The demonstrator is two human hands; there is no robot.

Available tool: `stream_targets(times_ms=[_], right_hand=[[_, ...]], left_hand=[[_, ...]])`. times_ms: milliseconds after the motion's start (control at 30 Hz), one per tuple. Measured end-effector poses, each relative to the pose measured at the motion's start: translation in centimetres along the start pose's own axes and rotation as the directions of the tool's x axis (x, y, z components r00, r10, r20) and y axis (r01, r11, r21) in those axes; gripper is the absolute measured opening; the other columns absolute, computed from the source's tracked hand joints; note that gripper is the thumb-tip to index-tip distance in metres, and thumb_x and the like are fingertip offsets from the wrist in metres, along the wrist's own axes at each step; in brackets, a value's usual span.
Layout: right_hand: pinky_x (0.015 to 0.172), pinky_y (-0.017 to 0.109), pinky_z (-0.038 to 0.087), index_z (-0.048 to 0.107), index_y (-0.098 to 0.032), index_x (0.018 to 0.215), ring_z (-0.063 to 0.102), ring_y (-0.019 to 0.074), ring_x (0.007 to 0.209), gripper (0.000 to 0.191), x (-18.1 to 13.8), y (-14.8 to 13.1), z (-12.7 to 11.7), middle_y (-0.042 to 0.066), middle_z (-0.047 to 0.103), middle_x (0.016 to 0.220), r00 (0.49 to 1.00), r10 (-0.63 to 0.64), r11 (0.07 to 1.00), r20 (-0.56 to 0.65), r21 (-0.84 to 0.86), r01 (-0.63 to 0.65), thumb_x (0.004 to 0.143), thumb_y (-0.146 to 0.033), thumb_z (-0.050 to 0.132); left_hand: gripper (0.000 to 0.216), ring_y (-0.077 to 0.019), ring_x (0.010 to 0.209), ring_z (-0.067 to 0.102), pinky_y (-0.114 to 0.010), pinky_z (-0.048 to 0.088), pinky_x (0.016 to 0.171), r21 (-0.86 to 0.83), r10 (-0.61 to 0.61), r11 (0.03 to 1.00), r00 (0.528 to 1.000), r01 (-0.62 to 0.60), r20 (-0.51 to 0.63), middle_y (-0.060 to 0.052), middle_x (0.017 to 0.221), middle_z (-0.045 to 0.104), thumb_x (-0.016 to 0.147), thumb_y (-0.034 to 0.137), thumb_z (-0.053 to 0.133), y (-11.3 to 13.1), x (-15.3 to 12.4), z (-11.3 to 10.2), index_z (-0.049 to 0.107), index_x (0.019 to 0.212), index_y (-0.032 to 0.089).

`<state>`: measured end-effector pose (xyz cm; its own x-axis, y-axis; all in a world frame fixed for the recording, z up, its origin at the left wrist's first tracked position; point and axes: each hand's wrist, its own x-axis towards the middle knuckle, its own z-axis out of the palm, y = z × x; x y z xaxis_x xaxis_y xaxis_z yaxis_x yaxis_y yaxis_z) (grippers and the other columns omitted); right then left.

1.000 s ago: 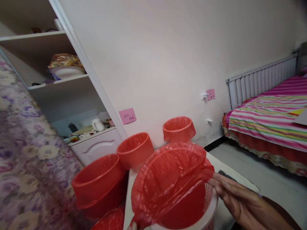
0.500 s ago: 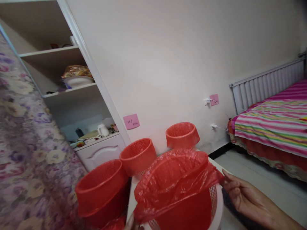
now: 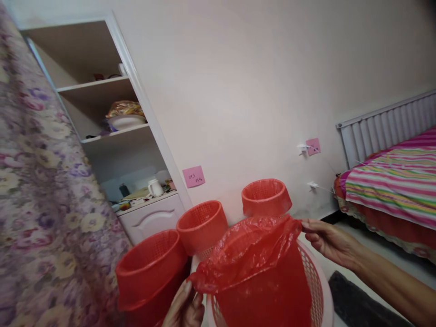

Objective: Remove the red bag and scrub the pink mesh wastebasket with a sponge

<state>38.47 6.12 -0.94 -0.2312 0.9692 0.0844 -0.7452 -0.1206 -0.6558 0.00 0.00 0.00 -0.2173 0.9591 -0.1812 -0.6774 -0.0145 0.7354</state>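
Note:
A white mesh bin (image 3: 316,290) stands right in front of me with a red plastic bag (image 3: 259,268) inside it. My right hand (image 3: 327,243) pinches the bag's upper right edge and holds it above the rim. My left hand (image 3: 185,306) grips the bag's lower left edge near the bottom of the view. The bag's mouth is stretched between both hands. Three more bins lined with red bags stand behind: one at the left (image 3: 150,270), one in the middle (image 3: 202,225), one at the back (image 3: 265,197).
A floral curtain (image 3: 41,195) hangs at the left. A white shelf unit (image 3: 136,136) holds a bowl, a jug and clutter. A bed with a striped cover (image 3: 395,186) and a radiator (image 3: 384,129) stand at the right. Pink notes are stuck on the wall.
My right hand has lifted the bag's right edge up and away from the rim. My left hand has come into view gripping the left edge. The camera has turned slightly left.

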Motion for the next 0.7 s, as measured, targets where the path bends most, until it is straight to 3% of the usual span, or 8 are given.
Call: stream_targets(times_ms=[100, 200, 400, 500, 700], right_hand=[[0.041, 0.009, 0.044, 0.065, -0.013, 0.079, 0.048, 0.0004, 0.045, 0.011, 1.8, -0.2, 1.1, -0.005, 0.059, 0.068, 0.999, -0.044, 0.995, 0.027, -0.091, 0.047, 0.074, -0.009, 0.073], [0.041, 0.011, 0.044, 0.063, -0.015, 0.077, 0.046, 0.0020, 0.045, 0.011, 3.4, -0.2, 3.0, -0.006, 0.055, 0.063, 0.995, -0.067, 0.991, 0.068, -0.108, 0.074, 0.073, -0.013, 0.073], [0.041, 0.014, 0.039, 0.060, -0.017, 0.076, 0.047, 0.0035, 0.048, 0.015, 4.6, -1.3, 7.9, -0.007, 0.052, 0.062, 0.975, -0.159, 0.975, 0.156, -0.129, 0.180, 0.069, -0.015, 0.074], [0.045, 0.016, 0.040, 0.061, -0.018, 0.079, 0.049, 0.0045, 0.050, 0.018, 4.5, -1.9, 9.9, -0.008, 0.054, 0.061, 0.963, -0.192, 0.967, 0.188, -0.132, 0.219, 0.068, -0.017, 0.074], [0.057, 0.020, 0.046, 0.060, -0.020, 0.078, 0.056, 0.0079, 0.062, 0.014, 5.2, -0.7, 11.9, -0.005, 0.061, 0.070, 0.945, -0.183, 0.951, 0.271, -0.195, 0.240, 0.069, -0.019, 0.071]], left_hand=[[0.024, -0.0149, 0.076, 0.072, -0.027, 0.060, 0.073, -0.035, 0.024, 0.999, 0.994, -0.020, 0.105, -0.003, 0.091, 0.075, 0.078, 0.002, 0.061, 0.2, 0.5, 0.7, 0.068, 0.092, 0.019], [0.023, -0.0156, 0.085, 0.072, -0.031, 0.059, 0.085, -0.116, 0.053, 0.993, 0.984, -0.033, 0.172, -0.004, 0.092, 0.075, 0.082, 0.003, 0.055, 0.9, 0.9, 1.7, 0.069, 0.090, 0.019], [0.036, -0.0158, 0.087, 0.072, -0.030, 0.059, 0.084, -0.226, 0.108, 0.970, 0.990, -0.084, 0.094, -0.005, 0.092, 0.077, 0.090, 0.004, 0.038, 3.9, -0.1, 4.2, 0.071, 0.086, 0.018], [0.035, -0.0134, 0.084, 0.072, -0.026, 0.059, 0.082, -0.243, 0.157, 0.962, 0.979, -0.122, 0.128, -0.002, 0.088, 0.077, 0.091, 0.007, 0.040, 4.7, -0.8, 4.4, 0.071, 0.082, 0.021], [0.032, -0.0151, 0.084, 0.072, -0.032, 0.059, 0.083, -0.199, 0.228, 0.961, 0.958, -0.192, 0.177, -0.004, 0.090, 0.077, 0.089, 0.002, 0.042, 4.7, -0.1, 4.9, 0.070, 0.086, 0.017]])
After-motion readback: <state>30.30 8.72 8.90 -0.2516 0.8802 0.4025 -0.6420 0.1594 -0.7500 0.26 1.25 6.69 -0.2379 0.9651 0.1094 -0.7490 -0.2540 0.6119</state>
